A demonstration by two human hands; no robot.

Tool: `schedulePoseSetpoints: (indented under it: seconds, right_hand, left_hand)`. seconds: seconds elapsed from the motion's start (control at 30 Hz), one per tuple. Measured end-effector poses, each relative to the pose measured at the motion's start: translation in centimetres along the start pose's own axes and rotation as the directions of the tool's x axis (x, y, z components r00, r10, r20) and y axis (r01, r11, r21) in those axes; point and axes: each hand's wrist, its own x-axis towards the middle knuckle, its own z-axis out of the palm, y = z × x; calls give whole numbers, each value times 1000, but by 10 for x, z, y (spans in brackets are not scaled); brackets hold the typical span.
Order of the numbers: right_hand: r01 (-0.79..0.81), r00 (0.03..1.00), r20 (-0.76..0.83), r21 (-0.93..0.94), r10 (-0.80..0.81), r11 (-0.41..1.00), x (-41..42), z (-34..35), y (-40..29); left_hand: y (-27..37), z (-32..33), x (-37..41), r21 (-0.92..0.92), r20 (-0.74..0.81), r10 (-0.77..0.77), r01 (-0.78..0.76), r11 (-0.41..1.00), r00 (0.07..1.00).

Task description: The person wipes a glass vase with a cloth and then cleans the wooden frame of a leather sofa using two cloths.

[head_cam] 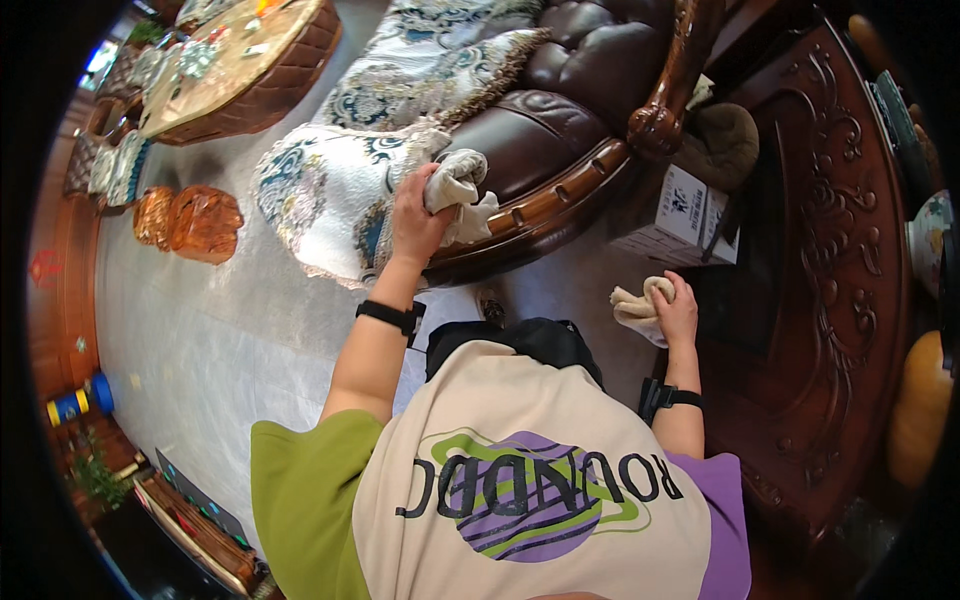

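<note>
My left hand [421, 217] grips a bunched pale grey cloth [459, 180] above the front rail of a dark leather sofa [536, 127] with carved, polished wood trim. Part of that cloth hangs near the rail; whether it touches the wood I cannot tell. Out to the right, my right hand [677, 307] holds a folded beige cloth [637, 306] in the air between the sofa and a carved dark wood cabinet [832, 225]. A patterned white and blue sofa cover [322, 195] with a fringed edge lies under and left of my left hand.
A white printed carton [690, 210] stands between sofa and cabinet, with a brown cushion-like item [724, 142] on it. Polished wood stump stools [206, 223] stand on the grey tiled floor [187, 322]. Farther off is a stone-topped table [225, 67]. A large orange gourd-like object [919, 412] is at far right.
</note>
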Motion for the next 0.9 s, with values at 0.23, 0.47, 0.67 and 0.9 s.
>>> schedulePoseSetpoints:
  seconds: [0.23, 0.47, 0.67, 0.9]
  right_hand:
    - [-59, 998, 18, 14, 59, 998, 32, -13, -11]
    - [139, 979, 145, 20, -140, 990, 106, -14, -41]
    - [319, 916, 221, 110, -336, 941, 167, -1, -83]
    - [419, 857, 205, 259, -473, 870, 198, 13, -124]
  left_hand:
    - [-51, 108, -18, 427, 389, -155, -29, 904, 908]
    - [12, 190, 24, 220, 531, 65, -211, 952, 845]
    - [-4, 172, 20, 128, 515, 1, -78, 989, 857]
    - [-53, 68, -39, 364, 405, -258, 104, 925, 877]
